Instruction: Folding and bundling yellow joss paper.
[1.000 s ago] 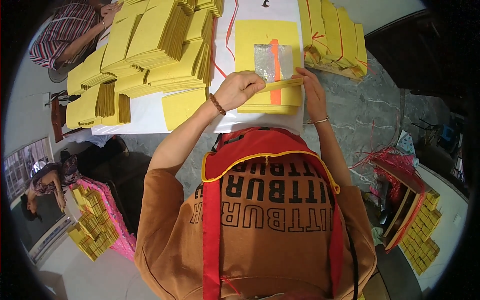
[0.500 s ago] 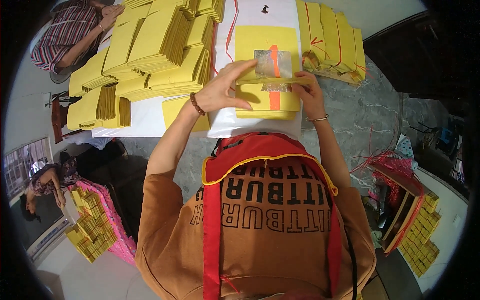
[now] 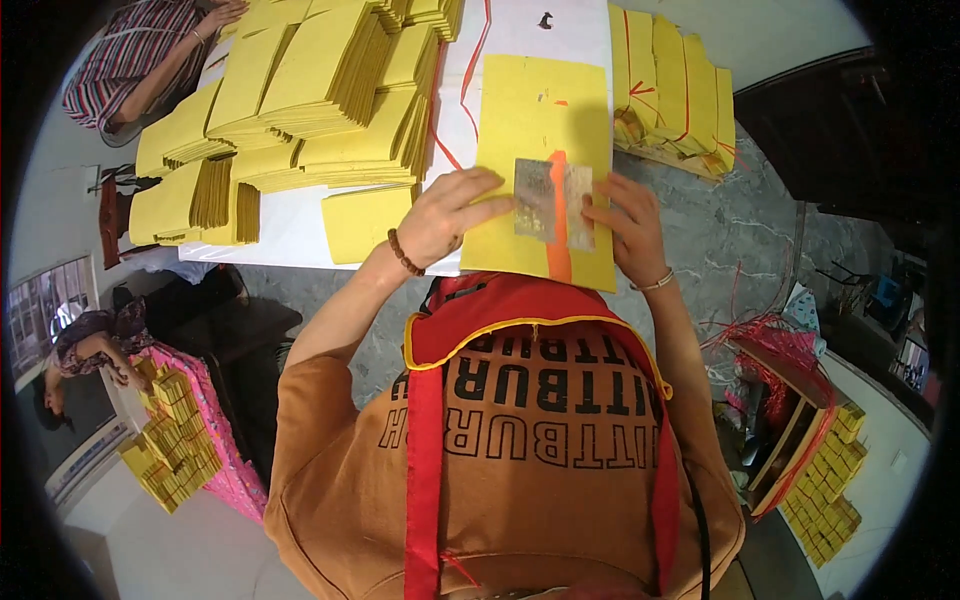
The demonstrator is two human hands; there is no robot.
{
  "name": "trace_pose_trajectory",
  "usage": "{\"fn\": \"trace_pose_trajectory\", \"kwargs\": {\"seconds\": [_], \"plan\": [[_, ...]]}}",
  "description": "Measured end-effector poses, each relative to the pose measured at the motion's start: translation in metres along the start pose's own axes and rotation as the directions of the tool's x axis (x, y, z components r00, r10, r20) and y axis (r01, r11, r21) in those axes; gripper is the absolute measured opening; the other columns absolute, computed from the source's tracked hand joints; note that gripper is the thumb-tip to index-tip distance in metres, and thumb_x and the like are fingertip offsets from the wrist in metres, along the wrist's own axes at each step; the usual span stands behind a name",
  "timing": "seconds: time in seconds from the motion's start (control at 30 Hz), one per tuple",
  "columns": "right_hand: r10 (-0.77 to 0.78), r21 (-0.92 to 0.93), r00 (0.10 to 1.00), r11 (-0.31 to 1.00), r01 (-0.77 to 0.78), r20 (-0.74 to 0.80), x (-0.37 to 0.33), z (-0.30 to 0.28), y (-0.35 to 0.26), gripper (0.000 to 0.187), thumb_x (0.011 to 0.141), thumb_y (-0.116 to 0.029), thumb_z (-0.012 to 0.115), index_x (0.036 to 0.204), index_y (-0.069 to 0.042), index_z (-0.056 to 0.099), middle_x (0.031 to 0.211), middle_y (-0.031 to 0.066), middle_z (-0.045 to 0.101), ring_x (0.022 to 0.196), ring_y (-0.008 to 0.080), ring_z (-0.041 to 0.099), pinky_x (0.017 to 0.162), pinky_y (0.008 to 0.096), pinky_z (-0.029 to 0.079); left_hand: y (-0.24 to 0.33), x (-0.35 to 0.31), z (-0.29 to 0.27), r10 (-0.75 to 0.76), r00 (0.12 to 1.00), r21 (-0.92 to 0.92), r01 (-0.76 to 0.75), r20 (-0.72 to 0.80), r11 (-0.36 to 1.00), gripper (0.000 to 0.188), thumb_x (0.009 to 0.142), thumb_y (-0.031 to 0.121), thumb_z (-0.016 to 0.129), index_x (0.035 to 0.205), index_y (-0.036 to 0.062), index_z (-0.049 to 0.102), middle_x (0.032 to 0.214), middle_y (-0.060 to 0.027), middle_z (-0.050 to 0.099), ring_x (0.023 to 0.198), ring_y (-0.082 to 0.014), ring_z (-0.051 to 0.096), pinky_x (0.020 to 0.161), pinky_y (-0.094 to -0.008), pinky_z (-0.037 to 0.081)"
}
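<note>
A long yellow paper sheet [image 3: 545,115] lies open in front of me, its near end reaching past the table's front edge. A silver foil square [image 3: 533,200] sits on its nearer half, crossed by an orange stripe [image 3: 560,225] that runs down to the near end. My left hand [image 3: 448,218] has hold of the sheet's left edge, its fingertips beside the foil. Along the opposite edge my right hand [image 3: 630,228] grips the paper with bent fingers. Both thumbs are partly hidden. A small folded yellow piece [image 3: 366,222] lies left of my left hand.
Tall piles of folded yellow paper [image 3: 310,75] fill the left of the white-covered table [image 3: 300,250]. Red-tied yellow bundles [image 3: 675,85] stand at the far right. A person in a striped top [image 3: 140,60] works at the far left; another person [image 3: 100,340] is beside a pink-covered stack [image 3: 215,410].
The raised fold of yellow paper has come down flat toward me, and the foil square sits nearer. Both hands have moved nearer, to the sheet's two side edges.
</note>
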State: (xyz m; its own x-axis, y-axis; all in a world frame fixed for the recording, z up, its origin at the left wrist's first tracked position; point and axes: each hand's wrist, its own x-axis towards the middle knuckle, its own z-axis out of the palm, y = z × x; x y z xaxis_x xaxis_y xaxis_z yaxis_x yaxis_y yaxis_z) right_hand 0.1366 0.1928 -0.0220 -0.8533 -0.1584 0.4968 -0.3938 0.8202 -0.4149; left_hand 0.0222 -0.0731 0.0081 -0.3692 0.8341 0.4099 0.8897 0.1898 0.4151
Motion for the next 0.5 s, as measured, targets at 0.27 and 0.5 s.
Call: {"fn": "trace_pose_trajectory", "kwargs": {"seconds": [0.27,0.5], "plan": [[0.289,0.31,0.947,0.895,-0.32,0.143,0.012,-0.006,-0.013,0.014,0.078,-0.013,0.062,0.092,-0.01,0.062,0.095,0.0065,0.062,0.089,0.022,0.059,0.075,0.0343,0.041,-0.003,0.005,0.009,-0.318,0.948,-0.226,0.312,0.007,0.923,0.022,0.08,0.016,0.057,0.101,0.0071,0.06,0.089,-0.0137,0.063,0.085,-0.0294,0.059,0.074,-0.0376,0.045],[0.688,0.645,0.689,0.425,-0.636,0.226,0.021,0.019,-0.013,0.028,0.083,-0.017,0.059,0.107,-0.005,0.055,0.085,0.01,0.064,0.072,0.0148,0.06,0.062,0.027,0.044,-0.025,0.018,0.03,-0.72,0.654,-0.437,0.732,0.233,0.524,0.025,0.085,0.023,0.057,0.099,0.0027,0.061,0.068,-0.0131,0.061,0.057,-0.0196,0.058,0.052,-0.0328,0.044]]}}
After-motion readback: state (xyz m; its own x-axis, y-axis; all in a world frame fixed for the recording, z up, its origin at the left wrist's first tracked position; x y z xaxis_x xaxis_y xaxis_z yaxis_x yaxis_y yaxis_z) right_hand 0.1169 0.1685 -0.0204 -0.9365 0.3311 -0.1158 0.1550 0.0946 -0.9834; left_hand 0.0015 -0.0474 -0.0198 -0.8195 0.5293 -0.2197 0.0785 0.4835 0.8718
